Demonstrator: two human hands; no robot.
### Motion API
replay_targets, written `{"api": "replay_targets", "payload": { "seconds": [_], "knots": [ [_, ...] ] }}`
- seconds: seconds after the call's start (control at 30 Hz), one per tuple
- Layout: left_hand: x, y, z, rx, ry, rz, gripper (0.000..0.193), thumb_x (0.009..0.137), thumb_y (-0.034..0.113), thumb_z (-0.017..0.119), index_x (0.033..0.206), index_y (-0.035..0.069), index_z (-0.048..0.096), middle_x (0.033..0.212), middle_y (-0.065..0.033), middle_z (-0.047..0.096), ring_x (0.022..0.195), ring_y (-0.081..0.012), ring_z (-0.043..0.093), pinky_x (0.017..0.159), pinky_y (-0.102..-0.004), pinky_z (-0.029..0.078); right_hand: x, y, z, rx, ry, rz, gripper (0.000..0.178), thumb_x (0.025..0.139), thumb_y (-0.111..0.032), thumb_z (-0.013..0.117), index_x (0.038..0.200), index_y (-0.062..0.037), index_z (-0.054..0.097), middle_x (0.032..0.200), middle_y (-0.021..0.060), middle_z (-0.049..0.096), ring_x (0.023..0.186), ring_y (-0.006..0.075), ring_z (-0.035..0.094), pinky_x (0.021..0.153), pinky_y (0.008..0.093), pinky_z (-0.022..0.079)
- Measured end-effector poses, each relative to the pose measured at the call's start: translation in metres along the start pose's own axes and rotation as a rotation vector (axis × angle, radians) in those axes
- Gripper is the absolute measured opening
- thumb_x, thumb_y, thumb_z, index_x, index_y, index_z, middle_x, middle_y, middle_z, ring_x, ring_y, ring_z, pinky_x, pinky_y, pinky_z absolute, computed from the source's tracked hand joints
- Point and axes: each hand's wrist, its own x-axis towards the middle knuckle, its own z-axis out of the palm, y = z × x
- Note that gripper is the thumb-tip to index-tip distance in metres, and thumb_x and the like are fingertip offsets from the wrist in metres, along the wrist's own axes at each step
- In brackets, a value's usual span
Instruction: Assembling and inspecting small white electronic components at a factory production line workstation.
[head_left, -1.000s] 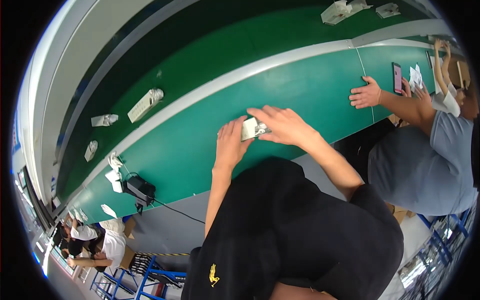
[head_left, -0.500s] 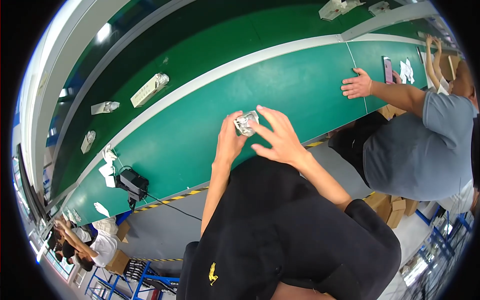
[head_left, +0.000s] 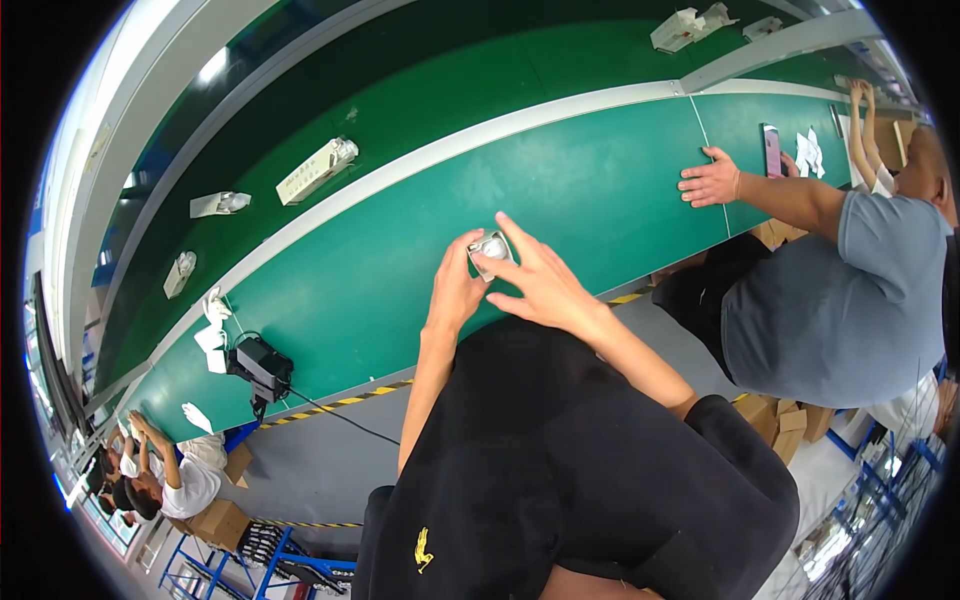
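Observation:
My left hand (head_left: 456, 283) grips a small pale box (head_left: 475, 241) by its side, above the green table. The box's top end is open, and a rounded thing in shiny, clear-looking wrap (head_left: 491, 247) shows inside; its kind I cannot make out. My right hand (head_left: 545, 283) is over the box with its fingers spread. One of its fingertips presses on the wrapped contents, while the index finger sticks up past the box's far edge.
Along the far side runs a dark green belt with pale boxes (head_left: 316, 173), wrapped ends sticking out. A black device (head_left: 263, 362) with a cable lies on the table (head_left: 400, 215) at left, near white gloves (head_left: 197, 417). At right, a co-worker's hand (head_left: 711, 178) rests on the table.
My right hand has shifted left, its fingers now lower over the box opening. The wrapped contents look smoother and deeper in the box. The boxes on the belt have moved slightly right.

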Motion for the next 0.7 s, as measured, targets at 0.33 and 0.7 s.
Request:
{"api": "replay_targets", "payload": {
  "seconds": [0.33,0.7],
  "knots": [
    [0.001,0.002,-0.028,-0.306,0.049,-0.027,0.059,0.072,0.005,0.073,0.124,0.005,0.046,0.131,-0.0166,0.044,0.119,-0.0312,0.047,0.098,-0.0366,0.04,0.049,0.069,0.03,0.348,-0.117,0.14,0.065,0.067,-0.02,0.074,0.125,-0.0067,0.048,0.125,0.0196,0.05,0.117,0.0338,0.049,0.096,0.0396,0.041],
    [-0.007,-0.084,-0.094,0.237,0.18,-0.175,0.064,0.074,0.008,0.071,0.13,0.007,0.04,0.132,-0.0175,0.041,0.123,-0.0347,0.04,0.103,-0.0399,0.034,0.245,0.201,-0.053,0.192,0.753,0.169,0.058,0.074,-0.022,0.074,0.122,-0.0066,0.046,0.109,0.01,0.061,0.102,0.0237,0.059,0.088,0.0357,0.045]
  ]
}}
